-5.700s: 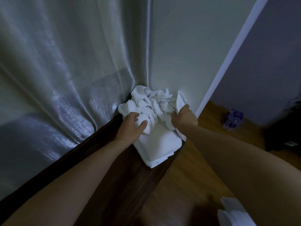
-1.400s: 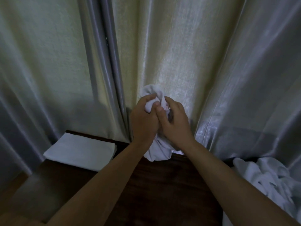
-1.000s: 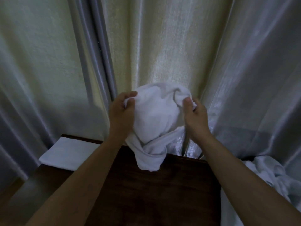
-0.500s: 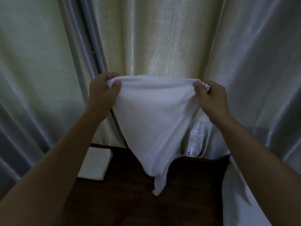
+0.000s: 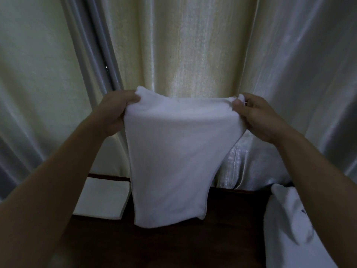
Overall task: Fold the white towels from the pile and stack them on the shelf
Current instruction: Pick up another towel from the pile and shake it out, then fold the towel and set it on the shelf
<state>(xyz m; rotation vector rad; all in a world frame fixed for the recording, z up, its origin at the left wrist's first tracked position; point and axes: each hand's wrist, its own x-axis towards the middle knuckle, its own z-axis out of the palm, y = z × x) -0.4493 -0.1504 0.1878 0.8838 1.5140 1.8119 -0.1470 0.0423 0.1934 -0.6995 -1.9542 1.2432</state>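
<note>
A white towel [image 5: 173, 157] hangs spread out in the air in front of the curtain, above the dark wooden shelf [image 5: 164, 246]. My left hand [image 5: 114, 111] pinches its top left corner and my right hand [image 5: 257, 117] pinches its top right corner, with the top edge stretched between them. The towel's bottom edge hangs just above the shelf. One folded white towel [image 5: 102, 198] lies flat on the shelf at the left. The crumpled pile of white towels [image 5: 289, 225] sits at the right, partly hidden by my right forearm.
Pale, shiny curtains [image 5: 193, 55] hang right behind the shelf and fill the whole background. The dark shelf top shows between the folded towel and the pile.
My hands have drawn apart and lifted, and the bunched towel has opened out. Its lower part, hanging to a twisted point half a second ago, now hangs flat with a straight bottom edge.
</note>
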